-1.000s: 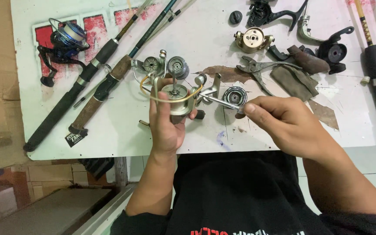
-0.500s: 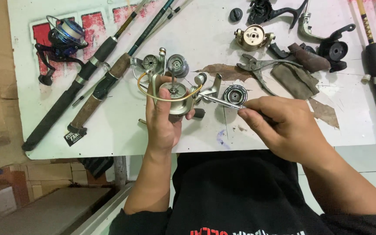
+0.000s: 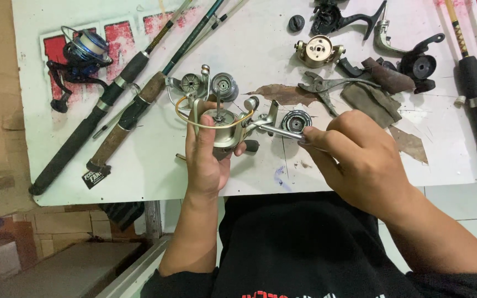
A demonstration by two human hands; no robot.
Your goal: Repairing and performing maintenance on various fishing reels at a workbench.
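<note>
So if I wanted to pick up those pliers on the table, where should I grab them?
Probably by the two long handles of the pliers, coming from the right. The handles run toward the brown cloth and look clear on top, while the jaw end points left near the leaf-like scrap.

I see a white table point(image 3: 139, 165) with red marks at its far left. On it lie two fishing rods point(image 3: 111, 105), a blue spinning reel point(image 3: 81, 52), grey pliers point(image 3: 327, 88), a gold reel body point(image 3: 316, 51), black reel parts point(image 3: 415, 63) and brown rags point(image 3: 374, 102).
</note>
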